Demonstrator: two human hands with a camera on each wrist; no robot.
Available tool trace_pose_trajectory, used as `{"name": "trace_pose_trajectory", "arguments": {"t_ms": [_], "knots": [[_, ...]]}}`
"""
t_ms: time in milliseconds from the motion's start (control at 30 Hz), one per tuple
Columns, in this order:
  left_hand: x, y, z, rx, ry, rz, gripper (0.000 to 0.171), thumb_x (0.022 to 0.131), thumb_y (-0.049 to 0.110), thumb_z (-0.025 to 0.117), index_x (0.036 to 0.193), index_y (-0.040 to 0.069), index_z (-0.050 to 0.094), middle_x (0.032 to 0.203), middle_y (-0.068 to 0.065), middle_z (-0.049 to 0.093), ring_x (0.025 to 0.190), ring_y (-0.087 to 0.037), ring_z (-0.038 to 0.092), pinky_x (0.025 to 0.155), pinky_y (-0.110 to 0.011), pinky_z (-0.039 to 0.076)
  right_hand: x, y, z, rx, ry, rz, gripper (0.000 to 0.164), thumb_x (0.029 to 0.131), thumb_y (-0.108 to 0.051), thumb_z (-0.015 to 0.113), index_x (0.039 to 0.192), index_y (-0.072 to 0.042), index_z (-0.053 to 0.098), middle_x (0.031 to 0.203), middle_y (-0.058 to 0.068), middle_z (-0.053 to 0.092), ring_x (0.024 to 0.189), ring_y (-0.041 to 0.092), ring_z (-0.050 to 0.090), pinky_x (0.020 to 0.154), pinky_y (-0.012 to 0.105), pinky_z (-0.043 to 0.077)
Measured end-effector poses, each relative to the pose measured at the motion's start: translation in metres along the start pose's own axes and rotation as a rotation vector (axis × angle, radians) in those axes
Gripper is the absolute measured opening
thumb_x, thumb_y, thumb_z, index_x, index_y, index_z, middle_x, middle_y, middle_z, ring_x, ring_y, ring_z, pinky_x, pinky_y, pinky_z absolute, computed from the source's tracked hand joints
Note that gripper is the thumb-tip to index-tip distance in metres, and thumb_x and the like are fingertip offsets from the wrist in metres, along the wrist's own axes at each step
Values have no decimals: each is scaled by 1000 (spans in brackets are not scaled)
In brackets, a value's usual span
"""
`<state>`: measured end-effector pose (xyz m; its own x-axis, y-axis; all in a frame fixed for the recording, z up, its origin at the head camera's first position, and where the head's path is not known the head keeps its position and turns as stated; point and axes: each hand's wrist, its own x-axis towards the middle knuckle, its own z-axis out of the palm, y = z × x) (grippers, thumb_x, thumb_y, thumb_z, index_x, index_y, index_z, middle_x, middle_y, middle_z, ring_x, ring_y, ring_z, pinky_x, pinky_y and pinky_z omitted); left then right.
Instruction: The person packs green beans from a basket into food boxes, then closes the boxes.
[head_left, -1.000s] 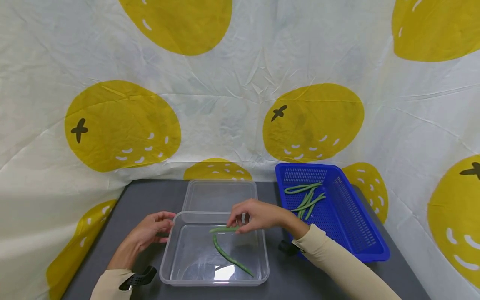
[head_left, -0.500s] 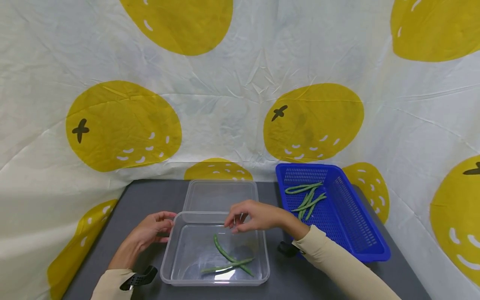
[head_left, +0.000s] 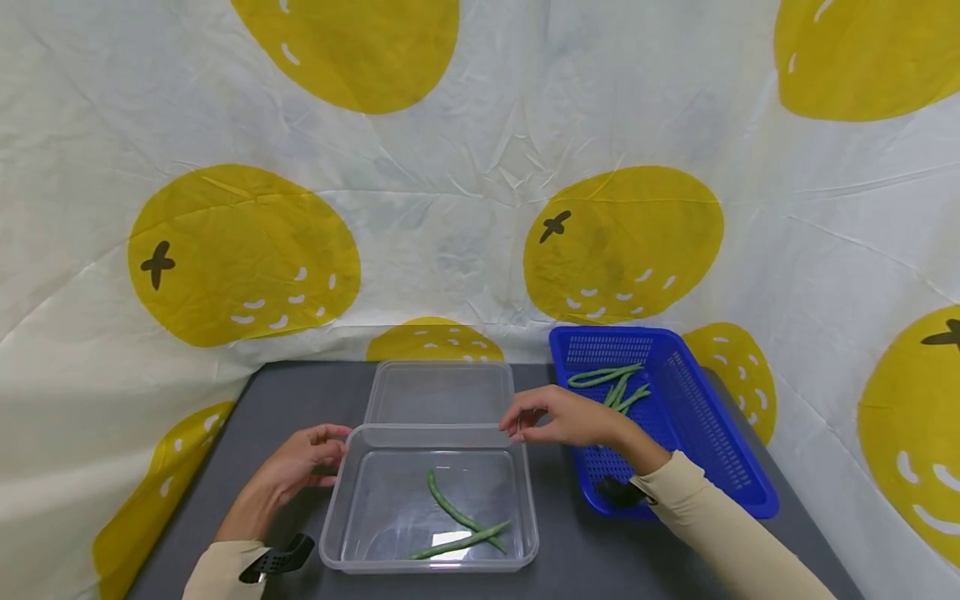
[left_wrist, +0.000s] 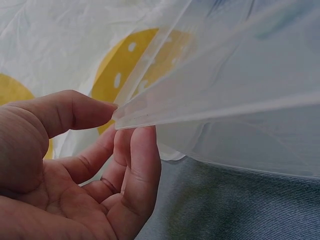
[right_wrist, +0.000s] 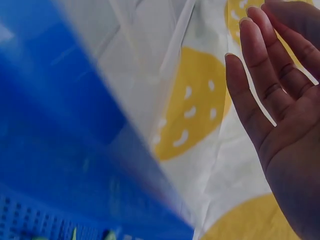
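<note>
1. Green beans [head_left: 459, 544] lie crossed in the clear box [head_left: 382, 504]; more beans [head_left: 619, 372] sit in the blue basket [head_left: 701, 437]
2. Left hand [head_left: 300, 463] pinches the box rim [left_wrist: 150, 115]; light pressure should steady it best
3. Right hand [head_left: 562, 417] holds nothing, fingers loosely together; lifting beans singly probably avoids tangles

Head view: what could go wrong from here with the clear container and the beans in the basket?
The left hand pinches the clear container by its rim, so a tug might tilt or slide it. Beans in the blue basket overlap, so picking one could drag others. The black wrist strap on the right might bump the basket's edge.
</note>
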<state>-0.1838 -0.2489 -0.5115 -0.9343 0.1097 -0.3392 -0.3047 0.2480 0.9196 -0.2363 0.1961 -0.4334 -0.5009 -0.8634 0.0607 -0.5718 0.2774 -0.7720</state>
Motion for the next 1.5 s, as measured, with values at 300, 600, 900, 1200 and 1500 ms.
{"name": "trace_pose_trajectory", "arguments": {"t_ms": [300,600,900,1200,1500], "knots": [[1,-4,0,-2,-16,11,47,95,14,64,137,-4,53,108,-14,67,92,-24,64,75,-40,56,-29,18,-19,-40,79,99,19,99,-20,67,117,-23,71,107,-6,71,93,22,69,88,39,56],[1,-3,1,7,-5,12,47,95,14,63,137,-4,52,110,-16,67,92,-24,65,75,-40,56,-55,35,-32,-22,130,133,19,98,-17,67,117,-20,72,109,-2,71,96,19,68,89,37,56],[0,-2,0,7,1,8,48,95,14,63,137,-4,52,109,-15,67,92,-24,64,75,-40,55,-72,59,-40,-51,175,160,21,97,-16,69,118,-14,71,110,3,71,98,22,70,82,33,57],[1,-3,0,1,4,5,47,94,14,64,136,-3,53,107,-14,67,91,-24,64,75,-40,56,-83,77,-47,-70,202,198,24,94,-14,72,118,-14,72,116,10,72,107,34,67,89,28,54],[1,-3,1,-7,2,-5,46,94,13,63,136,-4,53,111,-16,67,92,-24,65,74,-41,56,-95,90,-55,-95,222,187,26,94,-12,71,120,-11,71,116,10,72,110,34,67,91,33,54]]}}
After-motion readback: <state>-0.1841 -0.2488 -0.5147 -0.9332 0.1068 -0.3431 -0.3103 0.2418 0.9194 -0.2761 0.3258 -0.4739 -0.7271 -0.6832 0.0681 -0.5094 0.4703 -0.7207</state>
